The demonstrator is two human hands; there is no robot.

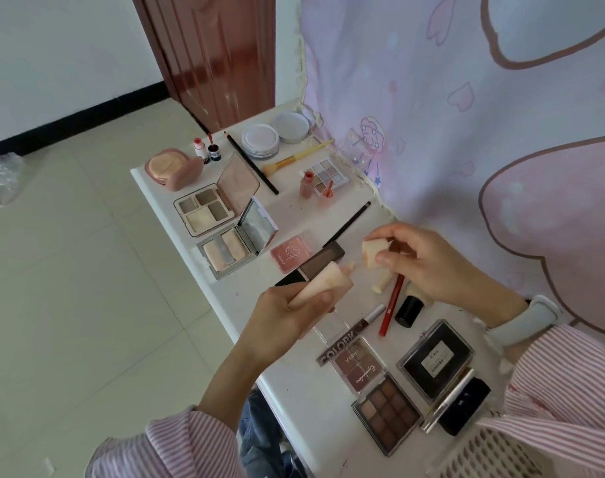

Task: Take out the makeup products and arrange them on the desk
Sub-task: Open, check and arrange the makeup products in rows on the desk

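Note:
My left hand (287, 313) grips a peach cosmetic tube (323, 281) above the middle of the white desk (163, 188), nozzle pointing right. My right hand (428, 262) holds the tube's peach cap (372, 255) just off the nozzle. Below my hands lie a red lip pencil (390, 310), a black cap (408, 311), a lip gloss (366, 322), brown eyeshadow palettes (387, 414) and a black compact box (435, 358). Open palettes (204, 210), a pink blush (290, 253) and a pink cushion compact (171, 169) lie further up the desk.
A white perforated basket (487, 453) sits at the desk's near right corner. Round powder jars (261, 139), a brush (294, 158), pencils and small bottles (208, 151) fill the far end. A pink curtain (466, 115) hangs along the right edge. Tiled floor lies left.

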